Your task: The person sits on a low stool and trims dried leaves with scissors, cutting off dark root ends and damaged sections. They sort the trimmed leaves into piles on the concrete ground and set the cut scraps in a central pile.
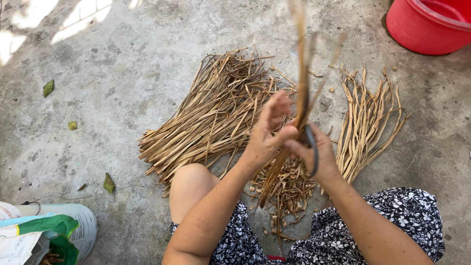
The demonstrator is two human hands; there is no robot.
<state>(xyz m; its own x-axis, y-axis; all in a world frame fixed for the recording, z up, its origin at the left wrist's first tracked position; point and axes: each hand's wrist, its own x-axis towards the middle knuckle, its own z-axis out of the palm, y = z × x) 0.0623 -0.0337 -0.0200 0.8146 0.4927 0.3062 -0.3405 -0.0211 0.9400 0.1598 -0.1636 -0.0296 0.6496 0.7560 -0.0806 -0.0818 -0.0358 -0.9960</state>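
Rough grey concrete, sun-patched at eleven o'clock, serves as the work floor. At the centre, the left hand and the right hand meet on one long dried strip held nearly upright. The left thumb and fingers pinch it, palm half open; the right hand is closed around it lower down, with a dark band at that grip, though what it is cannot be told. The strip's top end is blurred.

A big heap of dried strips lies at ten o'clock from the hands, a smaller sorted bundle at three o'clock, and broken scraps at six o'clock between the knees. A red bucket stands at one o'clock, a sack at eight o'clock.

Judging from this, the work goes best with both pinches close together, the pull running straight along the grain, and the strip held clear of the heaps.
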